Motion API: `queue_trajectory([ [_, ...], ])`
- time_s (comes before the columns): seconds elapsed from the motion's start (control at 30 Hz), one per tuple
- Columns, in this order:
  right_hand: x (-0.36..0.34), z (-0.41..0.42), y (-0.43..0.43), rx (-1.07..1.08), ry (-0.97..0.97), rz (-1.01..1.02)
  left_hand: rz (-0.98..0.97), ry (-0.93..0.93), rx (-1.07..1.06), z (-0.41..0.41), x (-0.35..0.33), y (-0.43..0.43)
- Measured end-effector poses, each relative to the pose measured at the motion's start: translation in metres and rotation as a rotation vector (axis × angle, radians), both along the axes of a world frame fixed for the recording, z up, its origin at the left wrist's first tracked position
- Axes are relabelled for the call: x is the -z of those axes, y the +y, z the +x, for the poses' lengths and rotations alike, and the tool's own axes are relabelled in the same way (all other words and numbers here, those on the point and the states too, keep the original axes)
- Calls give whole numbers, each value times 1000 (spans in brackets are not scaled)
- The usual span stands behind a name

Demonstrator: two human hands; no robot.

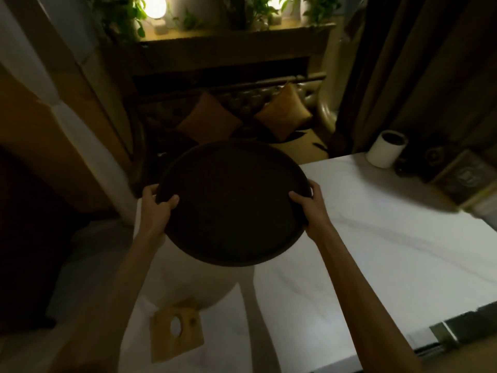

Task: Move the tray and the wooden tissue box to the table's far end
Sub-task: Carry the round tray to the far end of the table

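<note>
A dark round tray [231, 203] hangs in the air above the left part of the white marble table [376, 238], casting a shadow below it. My left hand [156, 208] grips its left rim and my right hand [309, 203] grips its right rim. The wooden tissue box [176, 329], light brown with an oval hole on top, sits on the table near its front left, below my left forearm.
A white cylindrical container [386, 149] stands at the table's far right corner, with dark objects and a framed item [462, 176] along the right edge. Beyond the table is a sofa with orange cushions [209, 119]. A curtain hangs at the right.
</note>
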State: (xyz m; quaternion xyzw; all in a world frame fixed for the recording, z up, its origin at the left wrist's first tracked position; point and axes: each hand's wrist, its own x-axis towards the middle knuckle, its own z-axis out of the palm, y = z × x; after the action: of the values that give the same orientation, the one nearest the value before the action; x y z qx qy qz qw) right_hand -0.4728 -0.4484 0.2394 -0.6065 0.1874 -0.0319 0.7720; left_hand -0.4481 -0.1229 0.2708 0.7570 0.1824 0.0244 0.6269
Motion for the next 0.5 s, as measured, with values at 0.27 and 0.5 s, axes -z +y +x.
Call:
queue_trajectory([
  [0.27,16,4,-156,72,3,11,-45,-71,65,20,-4,-165],
  [0.5,45,25,-343,40,58,105,-31,-26,-1,30,29,-354],
])
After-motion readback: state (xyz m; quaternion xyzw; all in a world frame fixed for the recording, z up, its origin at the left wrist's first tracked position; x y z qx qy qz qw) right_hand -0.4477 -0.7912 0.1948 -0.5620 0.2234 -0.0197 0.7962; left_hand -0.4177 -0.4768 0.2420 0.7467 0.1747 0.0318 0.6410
